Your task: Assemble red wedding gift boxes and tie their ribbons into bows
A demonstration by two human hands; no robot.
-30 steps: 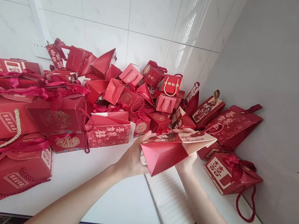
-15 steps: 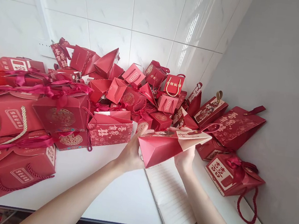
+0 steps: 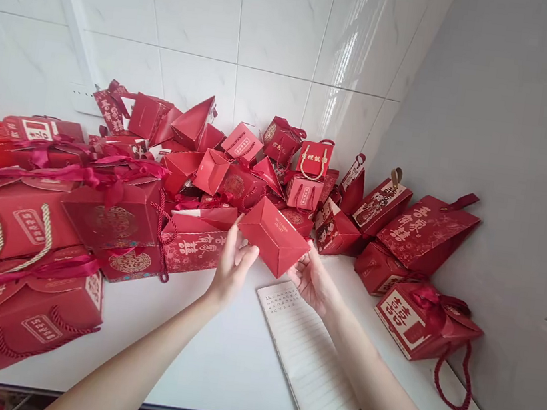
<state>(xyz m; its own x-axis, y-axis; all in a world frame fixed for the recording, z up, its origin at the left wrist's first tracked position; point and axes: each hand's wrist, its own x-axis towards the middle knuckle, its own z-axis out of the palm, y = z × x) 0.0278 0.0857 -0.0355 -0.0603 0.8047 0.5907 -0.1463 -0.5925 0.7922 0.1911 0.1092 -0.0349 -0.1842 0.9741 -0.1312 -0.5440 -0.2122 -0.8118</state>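
Between my two hands is a red paper gift box [image 3: 274, 237], tilted so that a plain red face with small printed lines is toward me. My left hand [image 3: 236, 260] grips its left edge, thumb in front. At the lower right corner, my right hand [image 3: 311, 277] holds it with curled fingers. The box's far side is hidden. Below my right hand lies a lined notebook [image 3: 313, 365] with handwriting near its top. Just left of my left hand stands a red box with white characters [image 3: 195, 242].
Many red gift boxes [image 3: 238, 183] are heaped along the tiled wall [image 3: 282, 24]. Larger boxes with rope handles [image 3: 35, 328] are stacked at the left. More boxes, one with a rope loop [image 3: 427, 319], line the grey wall at the right. All stand on a white table [image 3: 211, 372].
The gift box has been turned, its printed side swung away and a plain red face brought toward me. Both hands shifted slightly left with it, uncovering the notebook's top.
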